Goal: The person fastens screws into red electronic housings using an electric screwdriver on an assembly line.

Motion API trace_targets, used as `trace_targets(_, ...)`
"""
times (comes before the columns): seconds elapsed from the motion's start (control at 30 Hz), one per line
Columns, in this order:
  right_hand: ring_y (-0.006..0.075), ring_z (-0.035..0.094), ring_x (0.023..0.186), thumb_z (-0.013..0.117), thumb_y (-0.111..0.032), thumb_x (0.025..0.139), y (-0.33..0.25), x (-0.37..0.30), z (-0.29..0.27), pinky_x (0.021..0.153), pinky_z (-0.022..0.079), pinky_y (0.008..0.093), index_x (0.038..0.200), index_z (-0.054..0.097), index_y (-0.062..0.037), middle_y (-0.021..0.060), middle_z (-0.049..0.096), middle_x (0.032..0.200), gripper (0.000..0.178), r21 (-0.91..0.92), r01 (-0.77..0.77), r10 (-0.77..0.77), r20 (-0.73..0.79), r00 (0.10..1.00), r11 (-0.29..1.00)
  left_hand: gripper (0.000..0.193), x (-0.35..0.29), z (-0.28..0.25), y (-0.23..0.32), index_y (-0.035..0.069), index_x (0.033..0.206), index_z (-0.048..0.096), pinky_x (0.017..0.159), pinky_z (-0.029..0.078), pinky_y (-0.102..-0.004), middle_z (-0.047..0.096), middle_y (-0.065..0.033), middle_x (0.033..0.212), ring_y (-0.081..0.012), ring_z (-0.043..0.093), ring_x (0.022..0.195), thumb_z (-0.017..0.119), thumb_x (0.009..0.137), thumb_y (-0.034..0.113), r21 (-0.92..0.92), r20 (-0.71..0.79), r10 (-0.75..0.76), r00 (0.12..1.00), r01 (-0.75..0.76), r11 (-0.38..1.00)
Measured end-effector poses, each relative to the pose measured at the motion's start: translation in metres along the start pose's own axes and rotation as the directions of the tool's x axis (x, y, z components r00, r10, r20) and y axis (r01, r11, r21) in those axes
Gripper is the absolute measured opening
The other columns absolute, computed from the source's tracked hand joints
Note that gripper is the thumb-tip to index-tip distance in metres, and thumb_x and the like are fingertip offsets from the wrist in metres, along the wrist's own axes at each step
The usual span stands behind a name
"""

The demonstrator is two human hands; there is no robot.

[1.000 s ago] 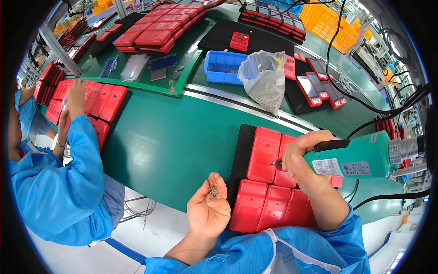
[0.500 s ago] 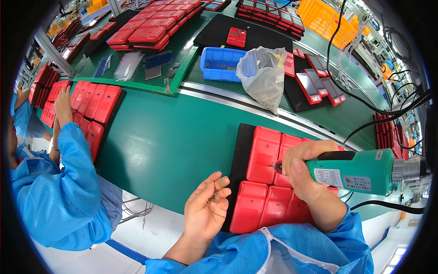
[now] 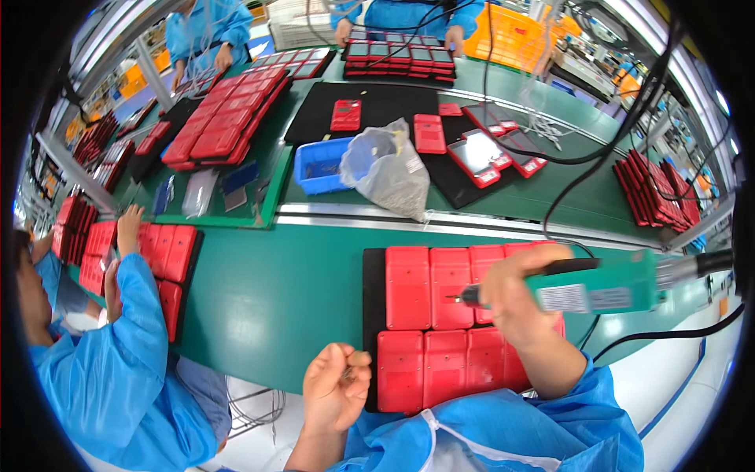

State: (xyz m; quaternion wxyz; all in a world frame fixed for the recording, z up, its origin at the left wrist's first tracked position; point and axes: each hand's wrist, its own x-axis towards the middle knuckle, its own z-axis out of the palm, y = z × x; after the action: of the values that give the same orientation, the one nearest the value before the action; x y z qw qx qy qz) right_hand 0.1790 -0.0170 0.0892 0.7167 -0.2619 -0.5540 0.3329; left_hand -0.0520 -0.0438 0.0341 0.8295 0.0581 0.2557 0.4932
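Observation:
My right hand (image 3: pixel 519 303) is wrapped round a green electric screwdriver (image 3: pixel 602 289), held nearly level with its bit pointing left. The bit's tip is over the red plastic housings (image 3: pixel 407 287), which lie in two rows on a black mat (image 3: pixel 373 303); whether it touches one, I cannot tell. My left hand (image 3: pixel 336 385) is just left of the mat's near corner, palm up with fingers curled in. Small metal screws show between its fingers and thumb.
Beyond the metal rail stand a blue bin (image 3: pixel 316 167) and a clear plastic bag (image 3: pixel 393 177) of small parts. Red devices with screens (image 3: pixel 480 157) lie to their right. Black cables (image 3: pixel 629 118) hang at the right. A co-worker (image 3: pixel 118 346) handles red housings at the left.
My view has shifted, showing more of the far side. My left hand's fingers have closed further over the screws. The screwdriver's bit has come away from the housing's left part.

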Motion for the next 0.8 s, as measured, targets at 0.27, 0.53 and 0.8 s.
trace_targets(0.27,0.0118,0.042,0.041,0.051,-0.001,0.078,-0.032,-0.030,-0.030,0.042,0.039,0.0262,0.095,0.037,-0.0088,0.0038,0.043,0.057,0.023,-0.138,-0.036,0.030,-0.048,0.998,0.990,0.027,0.007,-0.001,-0.016,0.006,0.075,0.050,0.037,0.030,-0.0176,0.041,-0.0018,0.055,-0.0088,0.034,0.043,0.040,0.091,0.025,-0.078,0.032,-0.151,0.988,0.153,0.985)
trace_targets(0.53,0.0141,0.049,0.047,0.048,0.001,0.078,-0.036,-0.041,-0.046,0.047,0.044,0.0297,0.097,0.041,-0.0063,0.0058,0.048,0.057,0.021,-0.351,-0.146,0.233,0.219,0.948,0.925,0.019,0.001,0.014,-0.026,0.004,0.083,0.051,0.038,0.033,-0.0182,0.048,-0.0024,0.066,-0.0096,0.041,0.052,0.041,0.090,0.019,-0.192,-0.106,-0.269,0.957,0.246,0.950)
trace_targets(0.8,0.0106,0.049,0.049,0.054,0.010,0.069,-0.021,-0.058,-0.044,0.044,0.038,0.0228,0.095,0.047,-0.0024,0.0050,0.050,0.058,0.030,-0.333,-0.024,0.048,0.064,0.997,0.943,0.012,-0.001,0.024,-0.034,0.006,0.091,0.052,0.045,0.041,-0.0151,0.051,0.0012,0.076,-0.0089,0.052,0.072,0.041,0.088,0.011,-0.805,0.283,-0.273,0.920,0.382,0.454)
